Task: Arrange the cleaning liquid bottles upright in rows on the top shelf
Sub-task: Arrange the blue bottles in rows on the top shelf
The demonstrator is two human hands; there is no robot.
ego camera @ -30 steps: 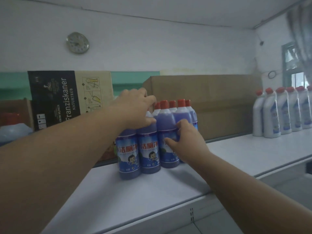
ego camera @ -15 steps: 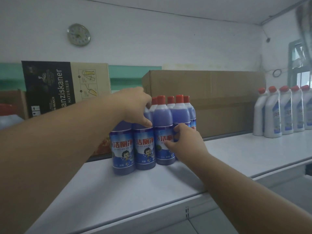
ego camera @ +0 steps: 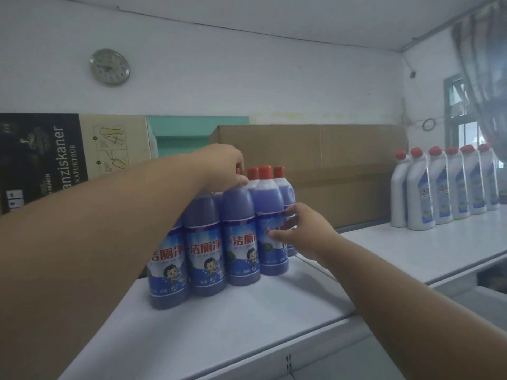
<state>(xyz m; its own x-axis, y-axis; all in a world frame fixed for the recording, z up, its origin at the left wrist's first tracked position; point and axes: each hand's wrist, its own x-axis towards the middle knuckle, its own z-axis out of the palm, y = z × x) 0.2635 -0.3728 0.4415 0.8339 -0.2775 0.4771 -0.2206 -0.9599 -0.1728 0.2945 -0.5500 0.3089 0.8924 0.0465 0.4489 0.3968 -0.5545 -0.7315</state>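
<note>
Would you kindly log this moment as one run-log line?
task: arranging blue bottles | left hand: gripping bottle tops | right hand: gripping front right bottle | shelf: bottles upright

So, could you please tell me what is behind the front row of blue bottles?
More blue bottles with red caps, then a brown cardboard box. The left hand and front row hide their count.

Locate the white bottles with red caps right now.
In the head view, the white bottles stand upright in a row at far right on the shelf, right of the cardboard box.
</note>
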